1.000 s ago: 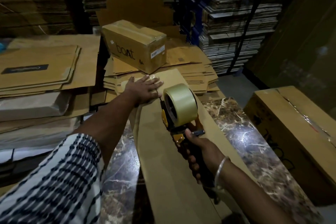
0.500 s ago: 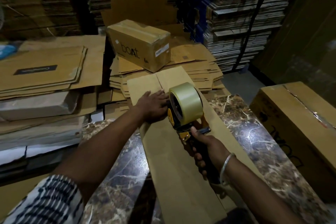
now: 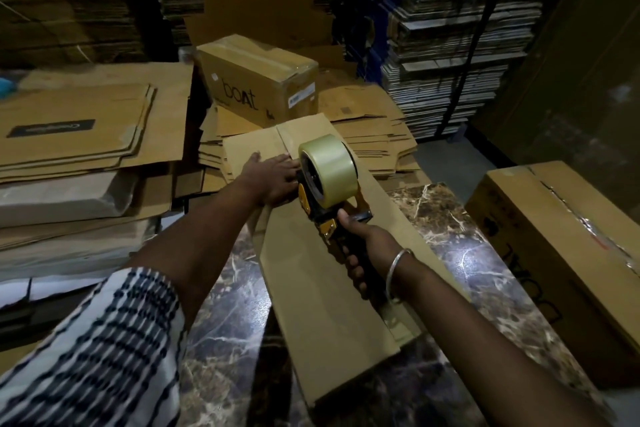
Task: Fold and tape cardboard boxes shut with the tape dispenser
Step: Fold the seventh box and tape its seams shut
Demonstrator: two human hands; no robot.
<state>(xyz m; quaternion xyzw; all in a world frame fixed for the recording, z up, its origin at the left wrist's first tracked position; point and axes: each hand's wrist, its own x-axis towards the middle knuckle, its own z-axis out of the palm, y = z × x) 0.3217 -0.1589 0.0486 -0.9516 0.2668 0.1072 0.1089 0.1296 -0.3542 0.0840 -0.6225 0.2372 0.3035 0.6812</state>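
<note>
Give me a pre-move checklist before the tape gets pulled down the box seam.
1. Right hand grips the tape dispenser handle: ok.
2. Left hand presses flat on the long cardboard box, beside the dispenser: ok.
3. Box lies on the marble table, far end resting past its edge on the flattened cartons: ok.
4. Dispenser sits over the centre seam at the far end: ok.
5. Tape end stuck to the cardboard: cannot tell, hidden by the roll.
6. Path toward the near end bare of objects: ok.
</note>
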